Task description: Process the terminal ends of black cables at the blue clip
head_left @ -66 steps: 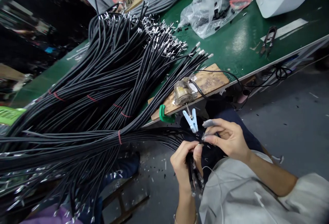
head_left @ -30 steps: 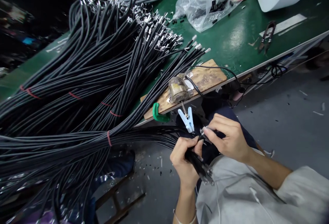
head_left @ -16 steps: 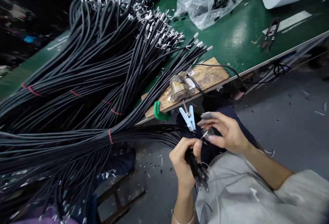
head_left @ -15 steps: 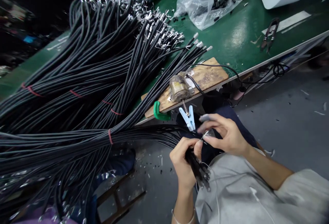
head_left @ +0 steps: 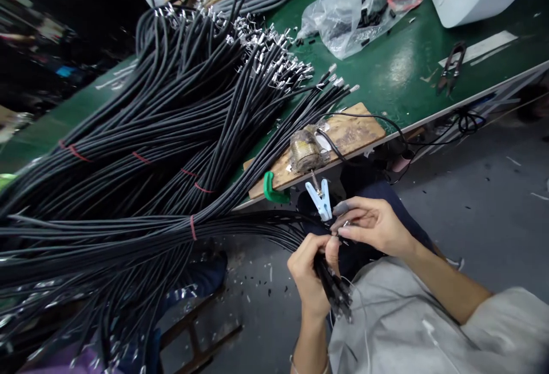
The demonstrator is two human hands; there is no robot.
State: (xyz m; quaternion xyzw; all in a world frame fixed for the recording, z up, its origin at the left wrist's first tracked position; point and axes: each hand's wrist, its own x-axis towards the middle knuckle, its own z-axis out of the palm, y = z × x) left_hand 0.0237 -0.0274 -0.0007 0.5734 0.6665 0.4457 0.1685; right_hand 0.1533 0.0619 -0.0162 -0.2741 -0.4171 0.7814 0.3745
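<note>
Cables [head_left: 332,288] lie clasped within left-hand fingers [head_left: 316,241].

- A glossy green surface [head_left: 422,99] runs diagonally from the left of the frame to the upper right, trimmed with a pale edge.
- Overhead glare leaves a whitish patch on its sheen, right of upper center.
- Slanting pale bars [head_left: 511,99] show beneath the edge at right.
- A smooth gray floor [head_left: 484,225] fills the right side and lower center, littered with light slivers and dark bits.
- A dark wooden frame [head_left: 195,341] with a crossbar stands at lower left.
- The upper left corner falls into deep shadow, its contents blurred.
</note>
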